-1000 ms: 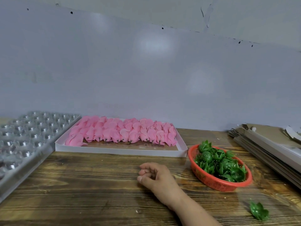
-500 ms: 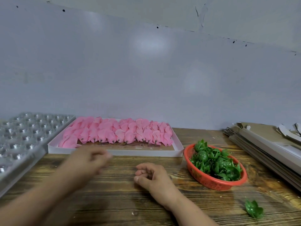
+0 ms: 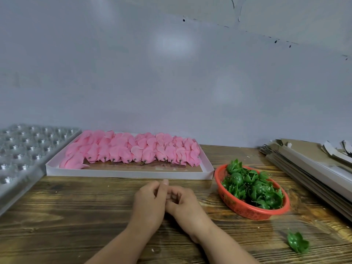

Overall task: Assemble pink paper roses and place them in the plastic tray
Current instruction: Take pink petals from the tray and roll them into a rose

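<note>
we see one petal box (image 3: pixel 129 173), one basket (image 3: pixel 253 212), one loose green cap (image 3: pixel 298 244) | plastic tray (image 3: pixel 21 149) far left | left hand (image 3: pixel 147 203) and right hand (image 3: pixel 183 204) touching, fingers curled, grip unclear to us

Lower centre of frame: our left hand (image 3: pixel 150 202) and right hand (image 3: pixel 183 203) touch, fingers (image 3: pixel 172 195) curled inward; any held item hidden.

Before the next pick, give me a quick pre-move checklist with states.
1. Both hands free: left hand and right hand touch, fingers curled together on the brown wooden table; held item: cannot tell.
2. Pink paper petals stocked in the shallow white box: ok.
3. Green plastic calyxes in the red plastic basket: ok.
4. Clear plastic cavity tray at left, visible cavities vacant: ok.
5. Stray green calyx outside the basket: not ok.
</note>
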The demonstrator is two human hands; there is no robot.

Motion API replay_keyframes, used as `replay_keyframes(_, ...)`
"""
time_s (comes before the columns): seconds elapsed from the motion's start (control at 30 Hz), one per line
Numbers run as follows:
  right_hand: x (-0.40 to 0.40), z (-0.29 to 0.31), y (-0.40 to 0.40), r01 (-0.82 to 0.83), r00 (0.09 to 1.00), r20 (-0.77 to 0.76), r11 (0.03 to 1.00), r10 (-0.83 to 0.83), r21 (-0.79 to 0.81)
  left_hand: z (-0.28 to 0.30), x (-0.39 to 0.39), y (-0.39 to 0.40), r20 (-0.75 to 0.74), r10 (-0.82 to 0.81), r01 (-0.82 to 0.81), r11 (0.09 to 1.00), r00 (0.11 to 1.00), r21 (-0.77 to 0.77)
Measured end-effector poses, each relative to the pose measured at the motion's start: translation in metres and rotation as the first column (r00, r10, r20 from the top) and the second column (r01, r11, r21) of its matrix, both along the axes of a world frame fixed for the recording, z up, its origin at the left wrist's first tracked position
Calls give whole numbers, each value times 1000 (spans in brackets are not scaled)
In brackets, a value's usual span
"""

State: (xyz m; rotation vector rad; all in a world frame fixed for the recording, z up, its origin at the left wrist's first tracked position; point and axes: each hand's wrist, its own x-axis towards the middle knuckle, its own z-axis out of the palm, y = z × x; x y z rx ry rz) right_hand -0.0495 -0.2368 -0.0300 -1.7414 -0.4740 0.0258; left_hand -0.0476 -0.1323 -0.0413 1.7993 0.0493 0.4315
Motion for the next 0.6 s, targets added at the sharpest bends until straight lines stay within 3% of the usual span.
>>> replay_keyframes(0.17,6,13,1,-30,993,-119,998,24,-52,-2,1,1,9,5,-5,998,1000,65)
replay_keyframes(0.3,30,33,-2,101,995,34,890,-95,-445,-2,2,0,-3,-6,6,998,1000,60)
replay_keyframes(0.37,51,45,-5,215,975,183,736,-125,-642,-1,2,0,-1,-11,11,999,1000,40)
replay_keyframes(0.43,73,56,-10,387,920,355,500,-163,-774,-2,2,0,0,-18,18,999,1000,43)
replay_keyframes(0.5,91,62,-18,500,866,470,298,-171,-813,-2,2,-1,-8,-31,31,998,999,62)
replay_keyframes(0.6,112,59,-28,515,857,506,117,-95,-849,-1,2,0,-14,-40,41,995,999,96)
